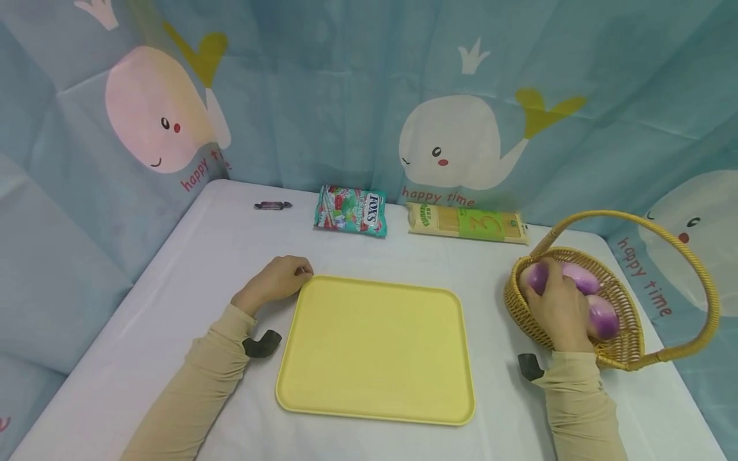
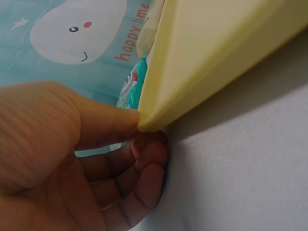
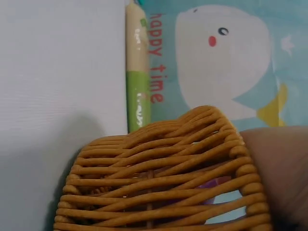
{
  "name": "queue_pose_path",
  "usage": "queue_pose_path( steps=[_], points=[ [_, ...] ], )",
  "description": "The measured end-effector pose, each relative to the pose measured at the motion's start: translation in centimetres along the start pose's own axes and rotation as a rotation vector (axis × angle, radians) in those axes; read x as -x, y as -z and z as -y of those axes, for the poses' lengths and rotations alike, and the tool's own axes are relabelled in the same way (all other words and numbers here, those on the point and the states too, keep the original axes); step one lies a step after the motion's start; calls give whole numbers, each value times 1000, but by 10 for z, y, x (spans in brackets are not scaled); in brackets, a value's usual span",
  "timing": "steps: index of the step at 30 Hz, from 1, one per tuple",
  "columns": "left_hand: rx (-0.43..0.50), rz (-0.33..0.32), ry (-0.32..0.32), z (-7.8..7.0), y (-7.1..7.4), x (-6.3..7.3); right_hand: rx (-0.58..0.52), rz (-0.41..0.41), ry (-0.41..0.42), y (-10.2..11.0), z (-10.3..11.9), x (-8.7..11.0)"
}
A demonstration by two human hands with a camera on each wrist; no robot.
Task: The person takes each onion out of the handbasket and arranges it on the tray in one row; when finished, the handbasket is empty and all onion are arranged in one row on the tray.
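My left hand (image 1: 279, 278) pinches the far left corner of a yellow rectangular tray (image 1: 377, 352). In the left wrist view the thumb lies on the tray's rim (image 2: 153, 115) and the other fingers curl beneath the corner. Over on the right, my right hand (image 1: 559, 314) reaches into a wicker basket (image 1: 521, 314) with a tall arched handle. Its thumb and fingers grip a purple-and-white rounded vegetable (image 1: 537, 278), partly covered by the hand. Two similar vegetables lie beside it, one behind (image 1: 581, 278) and one to the right (image 1: 602, 318). Basket weave hides most of the right hand in the right wrist view.
Along the table's back edge lie a small wrapped candy (image 1: 273, 205), a green FOX'S candy bag (image 1: 352, 211) and a pack of noodles (image 1: 468, 223). The basket's handle (image 1: 712, 301) leans out to the right. A blue whale-print curtain (image 1: 323, 96) surrounds the white table.
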State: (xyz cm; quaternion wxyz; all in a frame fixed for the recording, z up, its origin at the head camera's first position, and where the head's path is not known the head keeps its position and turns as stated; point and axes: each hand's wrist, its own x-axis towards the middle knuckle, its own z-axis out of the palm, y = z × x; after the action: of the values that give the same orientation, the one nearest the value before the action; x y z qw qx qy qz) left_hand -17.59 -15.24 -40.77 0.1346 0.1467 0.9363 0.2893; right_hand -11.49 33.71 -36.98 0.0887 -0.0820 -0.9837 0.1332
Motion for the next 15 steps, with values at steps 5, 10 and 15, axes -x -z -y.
queue_pose_path(
  steps=[5, 10, 15],
  points=[
    [13, 6, -8, 0, 1, 1, -41, -97, -77, 17, 12, 7],
    [40, 21, -15, 1, 1, 0, -137, -277, 56, 24, 39, 20],
    [41, 19, -14, 4, 1, 0, -226, -257, 403, 3, 85, 21]
  ],
)
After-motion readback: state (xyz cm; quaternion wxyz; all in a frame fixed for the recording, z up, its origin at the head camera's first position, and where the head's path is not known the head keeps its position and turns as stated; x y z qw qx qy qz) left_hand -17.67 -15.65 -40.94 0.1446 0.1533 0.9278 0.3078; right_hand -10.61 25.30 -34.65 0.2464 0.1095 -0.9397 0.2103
